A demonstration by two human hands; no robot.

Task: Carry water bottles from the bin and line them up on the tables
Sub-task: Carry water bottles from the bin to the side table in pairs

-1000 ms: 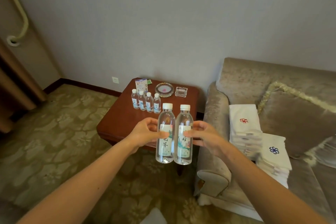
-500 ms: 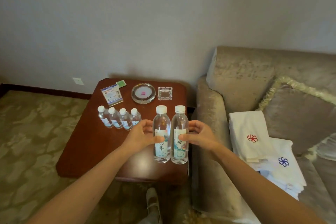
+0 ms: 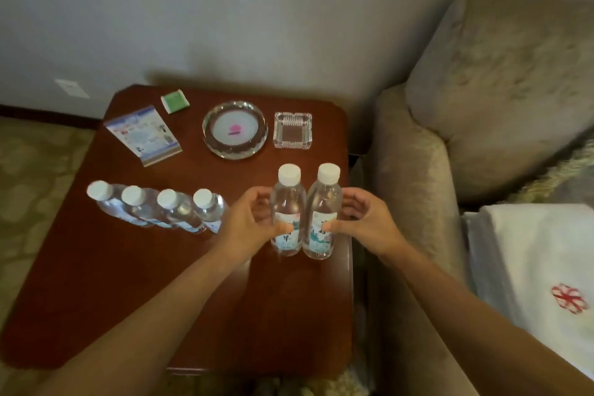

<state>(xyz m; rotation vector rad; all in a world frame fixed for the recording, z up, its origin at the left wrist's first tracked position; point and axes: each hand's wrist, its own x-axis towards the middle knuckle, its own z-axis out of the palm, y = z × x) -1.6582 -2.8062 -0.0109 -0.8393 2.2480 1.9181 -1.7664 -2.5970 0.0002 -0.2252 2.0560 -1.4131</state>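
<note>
Two clear water bottles with white caps stand upright side by side over the right part of the dark red side table (image 3: 96,283). My left hand (image 3: 249,225) grips the left bottle (image 3: 287,202) and my right hand (image 3: 363,223) grips the right bottle (image 3: 323,206), the bottles touching each other. Whether their bases rest on the tabletop I cannot tell. A row of several smaller bottles (image 3: 154,206) stands just left of my left hand, its nearest bottle close to my knuckles.
At the table's back lie a printed card (image 3: 143,135), a green packet (image 3: 175,101), a round glass dish (image 3: 234,130) and a square glass ashtray (image 3: 292,130). A beige sofa (image 3: 501,83) adjoins the table's right edge, with folded white towels (image 3: 543,270) on its seat.
I have stepped closer and the view now looks down on the table. Both hands have carried the two bottles forward over the table's right side, beside the row.
</note>
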